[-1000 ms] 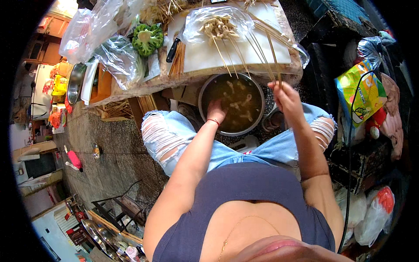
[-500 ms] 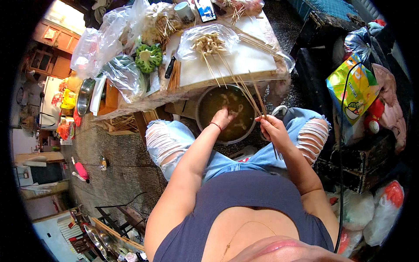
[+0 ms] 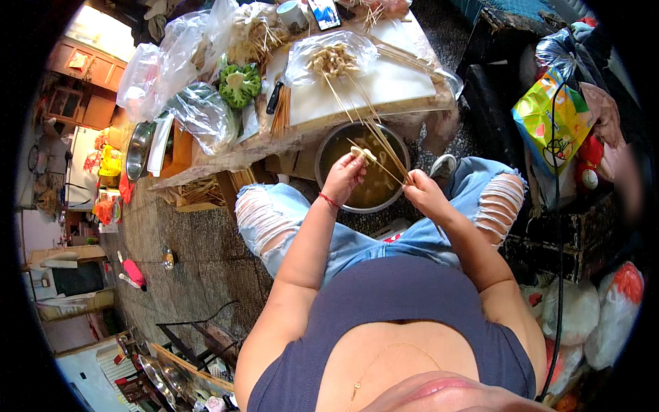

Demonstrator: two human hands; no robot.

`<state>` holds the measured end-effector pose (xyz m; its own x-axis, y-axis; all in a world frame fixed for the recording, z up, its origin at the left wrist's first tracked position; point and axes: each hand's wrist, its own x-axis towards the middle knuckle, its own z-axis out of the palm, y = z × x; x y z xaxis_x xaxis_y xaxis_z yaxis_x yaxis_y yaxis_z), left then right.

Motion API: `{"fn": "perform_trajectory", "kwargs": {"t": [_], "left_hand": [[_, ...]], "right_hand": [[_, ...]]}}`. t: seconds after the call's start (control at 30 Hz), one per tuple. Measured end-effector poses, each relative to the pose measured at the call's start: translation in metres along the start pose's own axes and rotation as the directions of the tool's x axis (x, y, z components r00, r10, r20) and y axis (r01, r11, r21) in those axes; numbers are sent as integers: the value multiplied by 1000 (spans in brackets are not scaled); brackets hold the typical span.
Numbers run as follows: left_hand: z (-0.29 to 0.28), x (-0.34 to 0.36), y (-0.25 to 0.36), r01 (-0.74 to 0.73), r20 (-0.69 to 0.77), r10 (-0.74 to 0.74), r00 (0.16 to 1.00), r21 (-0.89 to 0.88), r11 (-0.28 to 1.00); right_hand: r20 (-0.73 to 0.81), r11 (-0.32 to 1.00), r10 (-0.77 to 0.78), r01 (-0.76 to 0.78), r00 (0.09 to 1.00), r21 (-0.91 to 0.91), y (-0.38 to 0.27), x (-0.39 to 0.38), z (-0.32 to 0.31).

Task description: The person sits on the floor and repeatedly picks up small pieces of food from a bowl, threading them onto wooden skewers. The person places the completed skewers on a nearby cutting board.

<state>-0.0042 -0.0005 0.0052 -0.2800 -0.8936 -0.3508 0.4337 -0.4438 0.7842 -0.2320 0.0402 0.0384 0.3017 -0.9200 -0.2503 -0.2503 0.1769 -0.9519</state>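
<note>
Left hand (image 3: 344,180) pinches a pale food piece (image 3: 364,155) above the metal pot (image 3: 374,209); right hand (image 3: 425,194), apart, is clamped round thin skewers (image 3: 388,152).

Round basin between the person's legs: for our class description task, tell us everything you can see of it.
The round basin is wide and open-topped, with a greyish, shiny rim that looks like metal. It holds murky brownish liquid in which blurry pale pieces show. It sits upright and low, by the table's near edge. The left hand and right hand overlap its rim in view, and wooden skewers cross above it; whether anything touches the rim is unclear. Its underside is hidden.
</note>
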Motion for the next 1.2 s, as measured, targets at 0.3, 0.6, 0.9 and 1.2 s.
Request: {"fn": "perform_trajectory", "kwargs": {"t": [0.3,0.6,0.9,1.2], "left_hand": [[-1,-15,17,-26,25,41,999,-437,899],[-4,-8,17,-40,-80,6,997,-437,899],[6,-11,21,-78,-112,36,993,-391,917],[14,-13,26,-109,-175,64,983,-260,959]], "right_hand": [[52,997,-3,7,999,-73,-25,-19,13],[39,989,-29,35,999,-144,-28,-30,4],[-8,978,-54,51,999,-204,-22,-29,4],[-42,956,-130,114,991,-270,-28,-28,8]]}}
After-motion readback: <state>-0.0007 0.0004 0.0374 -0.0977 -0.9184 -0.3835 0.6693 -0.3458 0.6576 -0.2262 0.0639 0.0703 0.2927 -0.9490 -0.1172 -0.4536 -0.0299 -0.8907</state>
